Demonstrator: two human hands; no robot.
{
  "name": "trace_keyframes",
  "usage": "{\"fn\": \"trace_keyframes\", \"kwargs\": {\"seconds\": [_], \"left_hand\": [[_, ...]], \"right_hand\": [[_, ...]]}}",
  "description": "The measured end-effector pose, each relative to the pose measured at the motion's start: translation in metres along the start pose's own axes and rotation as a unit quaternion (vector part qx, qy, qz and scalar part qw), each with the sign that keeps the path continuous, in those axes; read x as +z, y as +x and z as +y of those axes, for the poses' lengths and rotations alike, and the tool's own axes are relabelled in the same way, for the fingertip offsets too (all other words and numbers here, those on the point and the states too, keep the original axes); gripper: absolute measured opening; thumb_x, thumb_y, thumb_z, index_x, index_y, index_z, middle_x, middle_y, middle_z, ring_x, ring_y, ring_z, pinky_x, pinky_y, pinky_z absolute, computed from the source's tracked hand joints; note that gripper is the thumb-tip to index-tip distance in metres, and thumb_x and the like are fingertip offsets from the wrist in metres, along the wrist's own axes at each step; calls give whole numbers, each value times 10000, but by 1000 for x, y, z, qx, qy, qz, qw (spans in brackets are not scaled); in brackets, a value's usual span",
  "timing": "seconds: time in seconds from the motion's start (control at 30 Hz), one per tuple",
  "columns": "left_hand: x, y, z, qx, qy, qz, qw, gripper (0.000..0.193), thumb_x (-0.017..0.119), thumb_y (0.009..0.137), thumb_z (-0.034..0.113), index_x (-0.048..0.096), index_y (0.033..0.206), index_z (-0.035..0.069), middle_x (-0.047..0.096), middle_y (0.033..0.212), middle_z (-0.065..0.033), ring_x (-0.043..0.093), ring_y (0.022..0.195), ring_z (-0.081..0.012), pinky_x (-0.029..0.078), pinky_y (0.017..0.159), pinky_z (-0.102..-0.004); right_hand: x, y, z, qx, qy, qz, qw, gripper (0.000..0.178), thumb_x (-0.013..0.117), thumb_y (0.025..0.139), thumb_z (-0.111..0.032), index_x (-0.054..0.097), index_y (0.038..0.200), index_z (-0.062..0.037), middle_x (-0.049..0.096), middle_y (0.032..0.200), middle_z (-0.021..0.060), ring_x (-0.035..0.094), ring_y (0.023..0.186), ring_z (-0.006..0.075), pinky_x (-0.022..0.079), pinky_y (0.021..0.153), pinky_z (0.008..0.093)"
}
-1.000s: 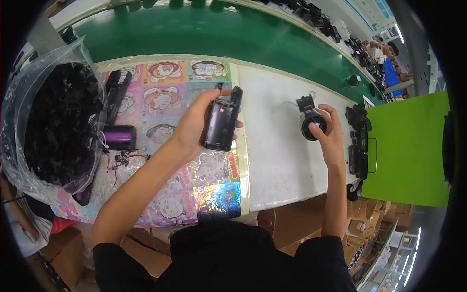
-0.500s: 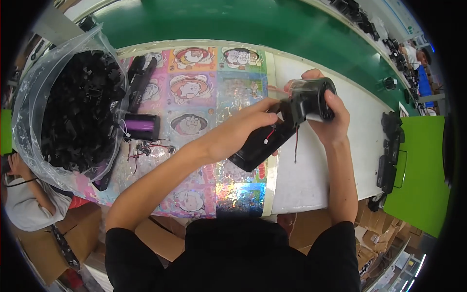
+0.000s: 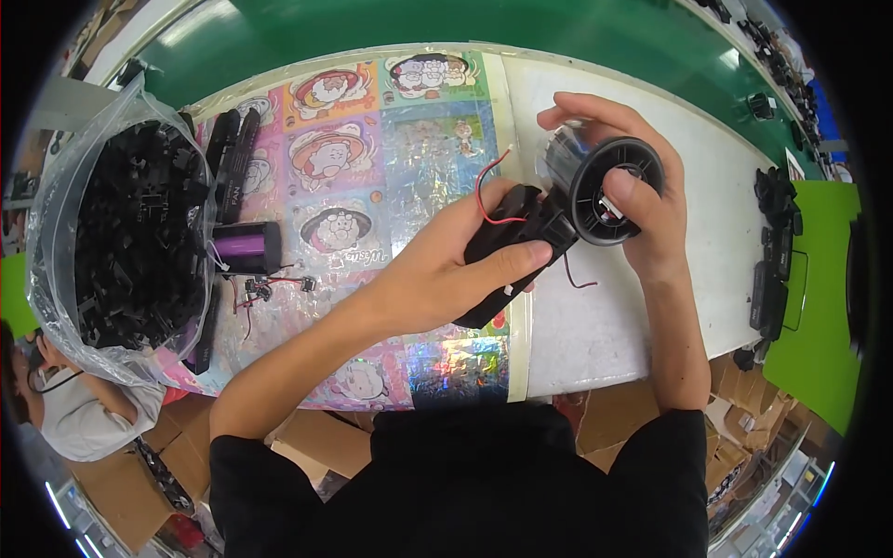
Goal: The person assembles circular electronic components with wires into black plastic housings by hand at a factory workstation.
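My left hand (image 3: 446, 279) is closed round a long black plastic housing (image 3: 482, 309), its thumb lying across the top. A red wire (image 3: 481, 191) curls up beside that hand, and a dark wire (image 3: 579, 282) hangs from the housing's right side. At the housing's upper end is a cylinder (image 3: 564, 160) with a clear wall and a black ring-shaped end (image 3: 588, 223) facing me. My right hand (image 3: 660, 200) wraps round this cylinder, fingers behind it. Its thumb reaches into the ring, beside a small white connector (image 3: 611, 208).
On the left stands a clear plastic bag (image 3: 42, 242) full of small black parts. Beside it lie black housings (image 3: 237, 172), a purple cylinder in a black holder (image 3: 244, 247) and small wired boards (image 3: 256, 290). More black parts (image 3: 767, 270) line the right edge. Another person (image 3: 98, 414) sits at far left.
The cylinder has turned so its ring end faces me, and my right thumb has moved inside the ring. My left hand has shifted its grip along the housing; the red wire now sticks up.
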State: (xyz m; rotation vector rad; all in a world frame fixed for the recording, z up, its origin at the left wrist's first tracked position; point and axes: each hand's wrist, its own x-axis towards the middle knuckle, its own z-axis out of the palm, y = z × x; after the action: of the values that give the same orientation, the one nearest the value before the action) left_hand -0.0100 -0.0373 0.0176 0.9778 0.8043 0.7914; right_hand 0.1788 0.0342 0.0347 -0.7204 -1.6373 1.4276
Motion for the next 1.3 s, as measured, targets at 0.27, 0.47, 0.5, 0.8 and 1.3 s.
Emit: {"fn": "trace_keyframes", "kwargs": {"seconds": [0.27,0.47,0.5,0.8,1.3], "left_hand": [[5,0,-11,46,51,14,998,350,653,871,224,497,1109,20,560,825,-22,524,731,-83,431,628,-237],[7,-2,-9,32,44,22,998,369,666,860,186,494,1134,10,566,851,-18,525,747,-74,433,639,-229],[6,-2,-11,45,55,25,997,352,665,860,175,501,1124,8,570,852,-18,527,749,-72,435,643,-227],[9,-4,-7,58,40,23,997,270,654,868,129,537,1075,2,588,838,-17,523,747,-53,436,655,-218],[6,-9,5,84,153,-38,984,334,592,884,118,462,1157,-24,553,696,-91,536,607,-172,423,563,-310]], "right_hand": [[-3,-1,-12,-14,-61,-57,996,421,683,768,-122,616,1173,-31,643,937,66,599,855,123,467,800,255],[-4,-3,-19,27,-149,-56,987,607,649,696,-350,605,1190,1,633,1013,95,533,774,104,424,746,239],[-4,-4,-19,13,-159,-57,986,607,651,695,-350,605,1189,1,630,1015,97,536,779,111,427,747,243],[-1,-5,-25,4,-145,-60,988,616,683,653,-276,592,1180,28,610,1080,138,576,914,175,442,816,283],[-2,-12,-35,-120,-268,-80,952,620,664,601,-295,606,1097,72,599,1074,182,585,937,255,446,806,316]]}}
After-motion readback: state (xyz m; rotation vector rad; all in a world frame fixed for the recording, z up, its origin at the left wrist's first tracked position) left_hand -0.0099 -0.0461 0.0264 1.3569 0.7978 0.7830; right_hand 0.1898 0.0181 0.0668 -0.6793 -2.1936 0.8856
